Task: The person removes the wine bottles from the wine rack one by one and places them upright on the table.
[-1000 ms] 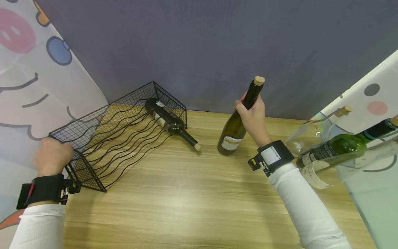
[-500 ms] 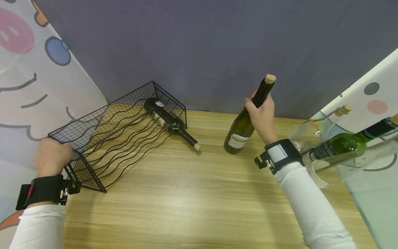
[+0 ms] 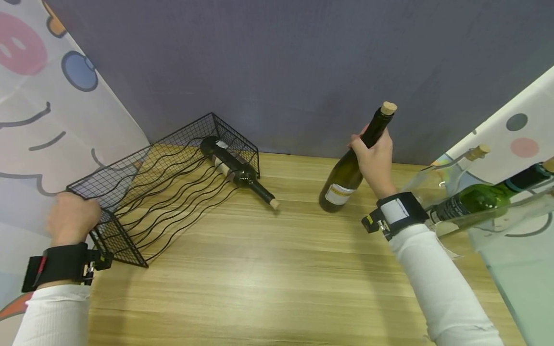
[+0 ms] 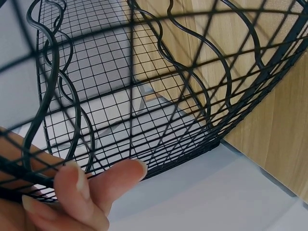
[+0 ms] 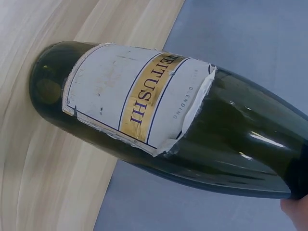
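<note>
My left hand (image 3: 72,217) grips the near left end of a black wire wine rack (image 3: 116,211). In the left wrist view its fingers (image 4: 118,180) curl over the wire edge. A dark corked wine bottle (image 3: 246,179) lies in the rack's far end, its neck sticking out toward the table's middle. My right hand (image 3: 375,158) holds a green wine bottle (image 3: 346,173) by the neck, cork up and leaning to the right. The right wrist view shows its torn white label (image 5: 110,91) with a gold band. Whether its base touches the table cannot be told.
At the right, a green wine bottle (image 3: 480,204) lies tilted among clear glass bottles, one with a cork (image 3: 478,153). The wooden table (image 3: 242,288) spreads in front. A grey panel (image 3: 294,86) stands behind, with cartoon-printed sheets at both sides.
My right hand has carried the green bottle a little to the right, and the bottle leans more. The left hand, the rack and the lying bottle stay where they were.
</note>
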The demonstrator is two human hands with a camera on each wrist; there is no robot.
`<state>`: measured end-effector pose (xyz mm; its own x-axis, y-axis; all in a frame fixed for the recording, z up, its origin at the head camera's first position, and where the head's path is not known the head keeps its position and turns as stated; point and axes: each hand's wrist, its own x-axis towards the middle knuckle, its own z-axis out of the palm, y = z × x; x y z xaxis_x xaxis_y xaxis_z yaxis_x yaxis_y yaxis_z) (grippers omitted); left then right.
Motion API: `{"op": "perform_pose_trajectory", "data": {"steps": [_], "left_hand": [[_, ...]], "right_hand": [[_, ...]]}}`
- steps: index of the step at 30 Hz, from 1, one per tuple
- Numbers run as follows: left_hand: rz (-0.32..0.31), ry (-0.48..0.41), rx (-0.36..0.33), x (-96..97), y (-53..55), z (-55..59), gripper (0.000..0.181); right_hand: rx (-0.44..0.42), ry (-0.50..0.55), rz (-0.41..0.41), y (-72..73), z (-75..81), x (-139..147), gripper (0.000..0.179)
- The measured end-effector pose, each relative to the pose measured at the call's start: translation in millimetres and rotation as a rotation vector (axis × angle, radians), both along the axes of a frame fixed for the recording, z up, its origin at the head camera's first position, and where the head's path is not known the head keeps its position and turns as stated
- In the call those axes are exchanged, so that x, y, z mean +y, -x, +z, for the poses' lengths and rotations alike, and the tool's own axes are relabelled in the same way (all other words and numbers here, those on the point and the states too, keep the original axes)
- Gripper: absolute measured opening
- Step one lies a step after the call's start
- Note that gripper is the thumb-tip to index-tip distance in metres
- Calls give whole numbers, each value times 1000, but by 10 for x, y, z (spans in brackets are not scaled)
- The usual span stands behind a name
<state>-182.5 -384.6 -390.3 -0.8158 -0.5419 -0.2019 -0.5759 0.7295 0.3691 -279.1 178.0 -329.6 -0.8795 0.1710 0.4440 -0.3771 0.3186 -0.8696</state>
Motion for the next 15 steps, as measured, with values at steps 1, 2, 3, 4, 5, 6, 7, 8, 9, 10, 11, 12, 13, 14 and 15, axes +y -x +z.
{"op": "perform_pose_trajectory", "data": {"steps": [1, 2, 3, 4, 5, 6, 7, 8, 9, 10, 11, 12, 13, 14, 15], "left_hand": [[0, 0, 2, 2, -1, 1, 39], [1, 0, 2, 4, -2, 2, 38], [1, 1, 3, 7, -3, 2, 37], [1, 1, 4, 9, -4, 2, 36], [1, 1, 4, 10, -5, 4, 35], [1, 0, 5, 10, -4, 4, 34], [4, -2, 5, 12, -6, 6, 33], [6, -4, 4, 14, -6, 7, 32], [9, -4, 5, 15, -6, 7, 32], [12, -4, 2, 15, -5, 7, 31], [14, -4, 0, 14, -5, 5, 31], [16, -2, -3, 14, -4, 2, 32], [18, -2, -6, 14, -4, 0, 33], [17, 1, -8, 15, -3, -2, 34], [14, 5, -9, 15, -3, -5, 36]], "right_hand": [[2, -2, -4, 6, -4, 12, 10], [5, -6, -8, 12, -6, 26, 9], [7, -9, -14, 16, -7, 39, 10], [7, -10, -19, 20, -8, 53, 10], [9, -9, -26, 23, -6, 67, 10], [11, -11, -33, 28, -5, 83, 10], [12, -13, -40, 35, -6, 101, 10], [16, -14, -48, 43, -8, 122, 11], [19, -13, -53, 56, -15, 147, 12], [20, -10, -60, 75, -30, 178, 12], [23, -7, -68, 101, -53, 214, 13], [24, -5, -76, 130, -82, 255, 13], [25, -7, -84, 161, -115, 298, 14], [23, -8, -91, 192, -145, 338, 13], [21, -10, -100, 220, -174, 377, 13]]}}
